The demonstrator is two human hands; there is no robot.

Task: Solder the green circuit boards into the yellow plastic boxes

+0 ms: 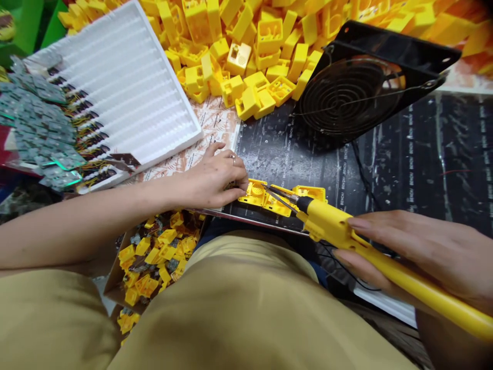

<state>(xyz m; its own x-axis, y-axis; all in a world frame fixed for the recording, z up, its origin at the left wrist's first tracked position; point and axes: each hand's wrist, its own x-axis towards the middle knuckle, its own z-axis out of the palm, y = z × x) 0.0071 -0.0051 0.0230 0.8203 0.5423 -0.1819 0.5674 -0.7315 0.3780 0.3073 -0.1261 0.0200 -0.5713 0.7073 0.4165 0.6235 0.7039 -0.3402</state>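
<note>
My right hand (419,257) is wrapped round the handle of a yellow soldering iron (346,231). Its metal tip (279,197) rests over a row of open yellow plastic housings (283,198) at the near edge of the black work mat (423,154). My left hand (215,177), a ring on one finger, has its fingers pinched together at the left end of that row, on the leftmost housing (252,192). What the fingertips pinch is too small to see.
A big heap of yellow housings (246,46) fills the back of the bench. A black fan (354,92) leans at the back right. A white ribbed tray (123,87) and green circuit boards (38,128) lie left. A box of yellow parts (157,257) sits below the bench.
</note>
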